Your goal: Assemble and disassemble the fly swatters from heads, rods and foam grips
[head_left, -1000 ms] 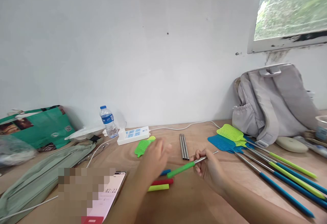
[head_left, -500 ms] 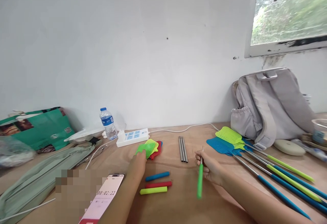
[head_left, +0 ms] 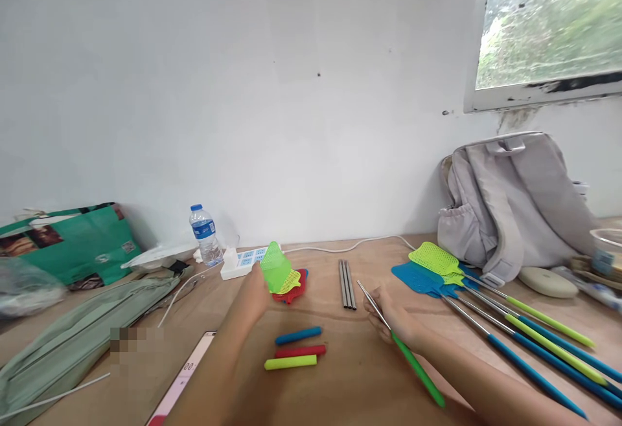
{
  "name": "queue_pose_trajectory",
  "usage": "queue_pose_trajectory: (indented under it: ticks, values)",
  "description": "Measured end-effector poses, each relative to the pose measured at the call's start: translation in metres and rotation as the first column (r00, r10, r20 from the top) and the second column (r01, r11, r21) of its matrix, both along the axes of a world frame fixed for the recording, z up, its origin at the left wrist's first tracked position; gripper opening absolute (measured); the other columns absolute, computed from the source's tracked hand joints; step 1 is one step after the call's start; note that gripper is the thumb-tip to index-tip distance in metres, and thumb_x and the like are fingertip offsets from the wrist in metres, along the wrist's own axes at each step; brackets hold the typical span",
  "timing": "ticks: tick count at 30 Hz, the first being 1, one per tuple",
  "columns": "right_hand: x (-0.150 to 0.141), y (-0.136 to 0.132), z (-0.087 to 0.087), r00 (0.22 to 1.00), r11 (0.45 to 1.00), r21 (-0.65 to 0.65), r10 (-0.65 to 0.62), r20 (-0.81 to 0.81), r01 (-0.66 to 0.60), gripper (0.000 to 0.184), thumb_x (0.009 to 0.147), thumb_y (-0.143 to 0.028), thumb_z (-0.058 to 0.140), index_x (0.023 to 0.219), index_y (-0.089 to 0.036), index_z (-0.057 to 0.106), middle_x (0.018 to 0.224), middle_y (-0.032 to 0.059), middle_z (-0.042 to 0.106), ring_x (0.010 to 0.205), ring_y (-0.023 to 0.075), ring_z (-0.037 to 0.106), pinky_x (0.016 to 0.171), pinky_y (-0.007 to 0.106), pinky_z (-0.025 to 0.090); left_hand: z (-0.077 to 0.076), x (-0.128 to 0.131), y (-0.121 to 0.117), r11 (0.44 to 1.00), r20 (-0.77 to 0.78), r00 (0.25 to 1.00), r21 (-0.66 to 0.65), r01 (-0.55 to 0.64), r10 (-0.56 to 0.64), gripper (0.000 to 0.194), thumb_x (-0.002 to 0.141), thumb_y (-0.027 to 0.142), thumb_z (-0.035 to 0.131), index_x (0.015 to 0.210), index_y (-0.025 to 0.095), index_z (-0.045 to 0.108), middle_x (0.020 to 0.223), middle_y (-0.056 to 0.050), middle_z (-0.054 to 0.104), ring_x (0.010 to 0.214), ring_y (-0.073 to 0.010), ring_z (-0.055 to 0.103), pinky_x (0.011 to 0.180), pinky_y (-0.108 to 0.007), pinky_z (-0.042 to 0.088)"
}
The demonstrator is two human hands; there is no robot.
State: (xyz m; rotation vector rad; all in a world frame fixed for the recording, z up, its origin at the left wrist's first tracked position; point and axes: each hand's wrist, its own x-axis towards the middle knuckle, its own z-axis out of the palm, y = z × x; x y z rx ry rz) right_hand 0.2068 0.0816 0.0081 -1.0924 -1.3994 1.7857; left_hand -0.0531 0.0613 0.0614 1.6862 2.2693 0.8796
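Note:
My left hand (head_left: 253, 287) grips a green fly swatter head (head_left: 275, 267), raised above a small stack with a yellow swatter head (head_left: 292, 281) and a red one (head_left: 302, 285). Between the fingers of my right hand (head_left: 391, 316) is a metal rod with a green handle (head_left: 416, 366); its bare tip points up and left. Several loose metal rods (head_left: 346, 285) lie side by side between my hands. Nearer to me are three loose grips: blue (head_left: 298, 335), red (head_left: 304, 351) and yellow (head_left: 290, 362).
Fly swatters with yellow and blue heads (head_left: 436, 263) lie at the right, before a grey backpack (head_left: 515, 199). At the left are a power strip (head_left: 236, 265), a water bottle (head_left: 204, 235), a phone (head_left: 187, 374), a grey-green bag (head_left: 87, 332) and a green bag (head_left: 87, 245).
My left hand has lifted the green swatter head up from the stack. In my right hand the rod has turned, its green handle swinging to the lower right and its tip to the left.

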Motion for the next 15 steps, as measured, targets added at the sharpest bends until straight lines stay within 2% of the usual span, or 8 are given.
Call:
queue_pose_trajectory:
  ticks: [2, 3, 4, 7, 9, 11, 13, 15]
  values:
    - [0.002, -0.005, 0.009, 0.999, 0.988, 0.15, 0.018, 0.042, -0.024, 0.034, 0.084, -0.027, 0.017, 0.052, -0.022, 0.027, 0.034, -0.0071, 0.021, 0.034, 0.0101, 0.018, 0.04, 0.023, 0.018, 0.011, 0.005, -0.005, 0.995, 0.191, 0.976, 0.015, 0.098, -0.1, 0.035, 0.083, 0.007, 0.041, 0.117, 0.011, 0.043, 0.09, -0.009, 0.064, 0.081, -0.0178, 0.064, 0.073, -0.028, 0.05]
    - [0.003, -0.009, 0.015, 0.997, 0.97, 0.242, 0.004, 0.078, -0.023, 0.032, 0.083, -0.026, 0.021, 0.052, -0.022, 0.027, 0.037, -0.0065, 0.024, 0.037, 0.0105, 0.021, 0.042, 0.023, 0.021, 0.014, 0.01, -0.008, 0.986, 0.365, 0.916, 0.06, 0.155, -0.167, 0.03, 0.083, 0.009, 0.043, 0.113, 0.012, 0.047, 0.088, -0.007, 0.065, 0.078, -0.0152, 0.065, 0.073, -0.027, 0.051]
    - [0.004, -0.014, 0.022, 0.992, 0.939, 0.344, -0.019, 0.126, -0.025, 0.031, 0.083, -0.026, 0.027, 0.053, -0.022, 0.029, 0.041, -0.0055, 0.029, 0.041, 0.011, 0.026, 0.045, 0.024, 0.023, 0.017, 0.017, -0.01, 0.973, 0.554, 0.8, 0.127, 0.193, -0.231, 0.024, 0.083, 0.01, 0.046, 0.106, 0.013, 0.051, 0.086, -0.006, 0.066, 0.074, -0.013, 0.065, 0.073, -0.025, 0.052]
    - [0.009, -0.029, 0.038, 0.955, 0.758, 0.643, -0.097, 0.281, -0.112, 0.02, 0.082, -0.029, 0.042, 0.064, -0.022, 0.043, 0.057, -0.0025, 0.047, 0.055, 0.0135, 0.04, 0.052, 0.025, 0.026, 0.017, 0.044, -0.014, 0.953, 0.91, 0.284, 0.275, 0.126, -0.301, 0.012, 0.08, 0.005, 0.051, 0.086, 0.011, 0.059, 0.08, -0.005, 0.067, 0.071, -0.0104, 0.064, 0.073, -0.023, 0.053]
    - [0.011, -0.037, 0.045, 0.924, 0.627, 0.75, -0.124, 0.362, -0.21, 0.015, 0.084, -0.032, 0.044, 0.073, -0.023, 0.048, 0.062, -0.0015, 0.052, 0.056, 0.0145, 0.043, 0.051, 0.025, 0.024, 0.015, 0.063, -0.017, 0.964, 0.961, 0.087, 0.258, 0.061, -0.263, 0.014, 0.08, 0.001, 0.05, 0.081, 0.009, 0.06, 0.08, -0.006, 0.067, 0.073, -0.0113, 0.065, 0.073, -0.022, 0.055]
    - [0.011, -0.042, 0.047, 0.898, 0.51, 0.821, -0.187, 0.398, -0.257, 0.014, 0.086, -0.032, 0.042, 0.078, -0.023, 0.05, 0.059, -0.0011, 0.053, 0.052, 0.015, 0.044, 0.05, 0.026, 0.021, 0.014, 0.079, -0.022, 0.972, 0.971, -0.056, 0.235, 0.021, -0.234, 0.015, 0.08, -0.001, 0.049, 0.08, 0.009, 0.061, 0.081, -0.007, 0.068, 0.077, -0.0133, 0.066, 0.073, -0.023, 0.056]
    - [0.011, -0.043, 0.047, 0.877, 0.419, 0.87, -0.272, 0.395, -0.262, 0.014, 0.087, -0.032, 0.041, 0.084, -0.024, 0.052, 0.057, -0.0008, 0.054, 0.05, 0.016, 0.046, 0.049, 0.026, 0.02, 0.014, 0.091, -0.027, 0.978, 0.968, -0.142, 0.208, -0.009, -0.207, 0.015, 0.079, -0.002, 0.051, 0.077, 0.009, 0.061, 0.078, -0.007, 0.068, 0.075, -0.0141, 0.067, 0.069, -0.023, 0.057]
    - [0.011, -0.042, 0.048, 0.848, 0.364, 0.891, -0.349, 0.4, -0.27, 0.015, 0.088, -0.032, 0.04, 0.089, -0.024, 0.053, 0.057, -0.0001, 0.056, 0.051, 0.0171, 0.05, 0.048, 0.025, 0.022, 0.016, 0.098, -0.032, 0.985, 0.97, -0.174, 0.169, -0.027, -0.171, 0.015, 0.077, -0.003, 0.053, 0.072, 0.01, 0.06, 0.072, -0.006, 0.068, 0.068, -0.0135, 0.067, 0.065, -0.022, 0.057]
